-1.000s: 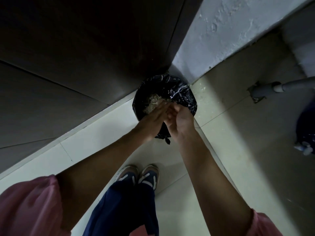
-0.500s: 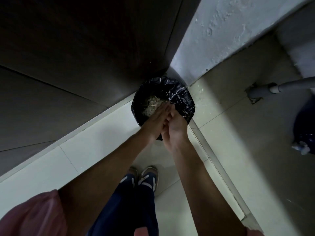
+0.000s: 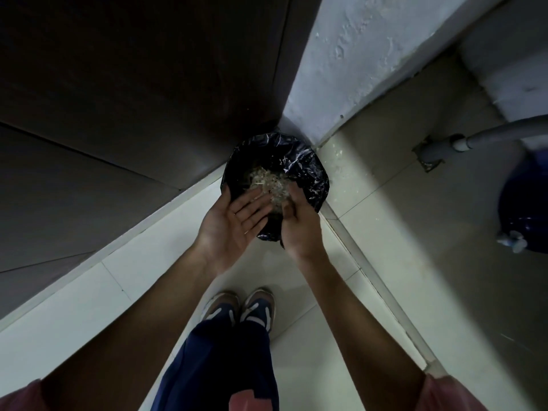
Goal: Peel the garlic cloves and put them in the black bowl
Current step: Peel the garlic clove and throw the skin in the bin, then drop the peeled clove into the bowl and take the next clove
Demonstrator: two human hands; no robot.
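Note:
A bin lined with a black plastic bag (image 3: pixel 308 167) stands on the floor in the corner, holding a pale heap of garlic skins (image 3: pixel 267 182). My left hand (image 3: pixel 234 223) is held palm up with fingers spread over the bin's near rim, nothing in it. Beside it my right hand (image 3: pixel 299 223) hovers over the rim with fingers loosely curled; nothing shows in its grasp. The two hands are apart. No garlic cloves or black bowl are in view.
A dark cabinet or door (image 3: pixel 133 99) rises on the left, a white wall (image 3: pixel 370 63) behind the bin. A grey pipe (image 3: pixel 474 137) and a dark blue container (image 3: pixel 525 203) sit at right. My shoes (image 3: pixel 240 307) stand on pale tiles below.
My hands were pressed and rubbing together over the bin; now they have parted, and the left palm has turned upward and opened.

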